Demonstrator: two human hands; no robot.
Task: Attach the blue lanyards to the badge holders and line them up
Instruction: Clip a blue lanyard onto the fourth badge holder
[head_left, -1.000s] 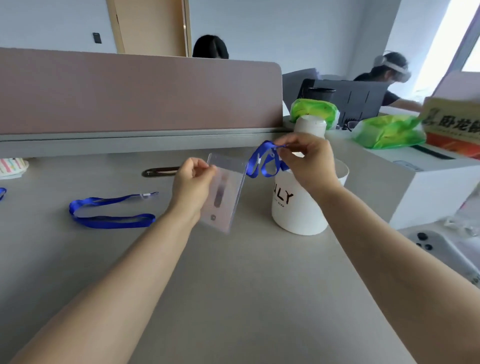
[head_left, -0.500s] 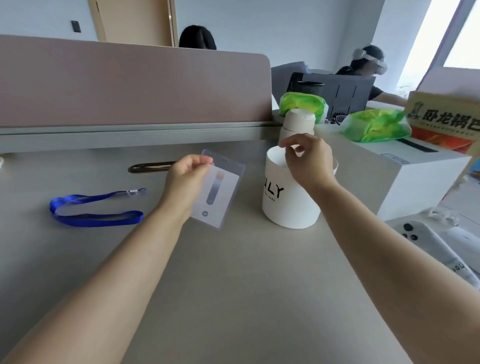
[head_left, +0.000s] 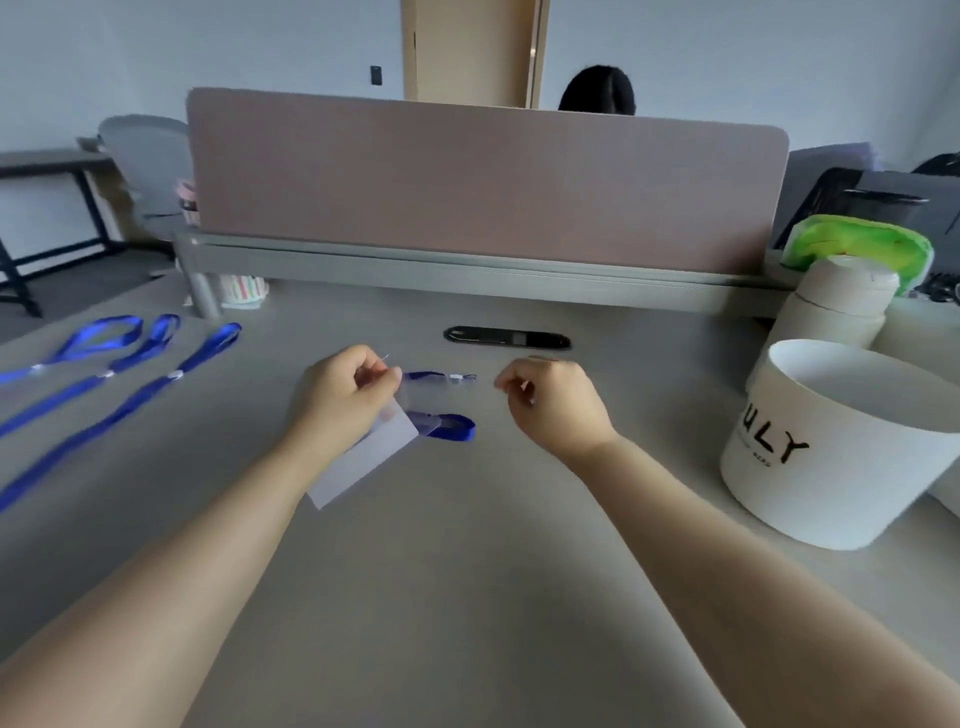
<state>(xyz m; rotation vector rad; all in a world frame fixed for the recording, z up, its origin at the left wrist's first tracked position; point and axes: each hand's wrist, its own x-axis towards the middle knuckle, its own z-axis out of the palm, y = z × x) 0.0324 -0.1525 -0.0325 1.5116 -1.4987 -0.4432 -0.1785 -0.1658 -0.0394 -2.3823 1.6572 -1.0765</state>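
Left hand (head_left: 345, 402) is pinching the top edge of the holder (head_left: 363, 462), thumb against curled fingers. Holder is sitting tilted, clear top up by the fingers, white card corner pointing near-left; cannot tell if it is touching the desk (head_left: 467, 597).

Right hand (head_left: 556, 408) is hovering just right of it, fingers curled in, thumb and forefinger tips close together. Cannot tell if they are pinching anything.

Lanyard (head_left: 447, 430) is lying on the desk just behind the holder, its blue band partly showing through the clear plastic. Its thin cord end (head_left: 460, 376) is pointing right, between the two hands, near the right fingertips but apart from them. It is not looking attached to the holder.

Side lanyards (head_left: 130, 410), three of them, are lying side by side at far left, loops at the far end, straps running off the near-left edge.

Black strip (head_left: 506, 338) is lying flat beyond the hands. White tub (head_left: 831, 467) with black lettering is standing at right, a pale bottle (head_left: 836, 306) behind it and a green pack (head_left: 862, 244) further back. Pink divider (head_left: 483, 182) is running along the desk's far edge, with a striped cup (head_left: 244, 291) at its left foot.
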